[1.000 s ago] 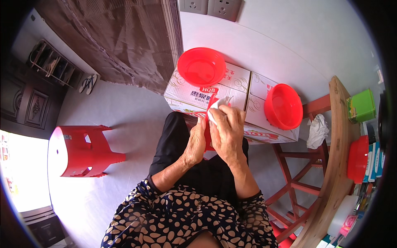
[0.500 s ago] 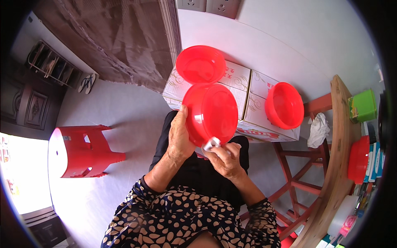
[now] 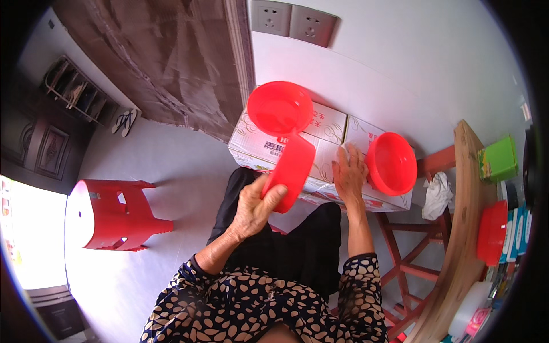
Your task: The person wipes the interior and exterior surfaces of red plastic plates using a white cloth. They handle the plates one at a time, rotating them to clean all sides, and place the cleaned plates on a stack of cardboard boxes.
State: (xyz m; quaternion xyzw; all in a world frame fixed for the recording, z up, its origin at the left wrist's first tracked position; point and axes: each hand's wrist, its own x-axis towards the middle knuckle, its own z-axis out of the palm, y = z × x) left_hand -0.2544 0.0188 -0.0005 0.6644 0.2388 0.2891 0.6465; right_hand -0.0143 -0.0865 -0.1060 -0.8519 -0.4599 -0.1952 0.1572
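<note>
My left hand (image 3: 251,212) grips a red plastic bowl (image 3: 293,171) by its lower edge, thumb on the near side. The bowl is tipped up and seen nearly edge-on, above my lap. My right hand (image 3: 350,174) reaches out over the cardboard boxes (image 3: 327,150), its fingers stretched forward and lying on the top. A bit of white cloth or tissue (image 3: 345,147) shows at its fingertips; how much lies under them is hidden. Just right of that hand a second red bowl (image 3: 393,164) rests on the boxes. Another red bowl (image 3: 280,107) sits at their far left.
A red plastic stool (image 3: 117,214) lies on its side at left. To the right stands a wooden table (image 3: 460,228) with a green box (image 3: 498,159) and a red container (image 3: 493,231). A crumpled white cloth (image 3: 438,196) hangs by the table. Wall sockets (image 3: 291,22) are ahead.
My right hand has left the bowl and moved forward and right onto the boxes with the white cloth. My left hand has turned the bowl from bottom-facing to edge-on.
</note>
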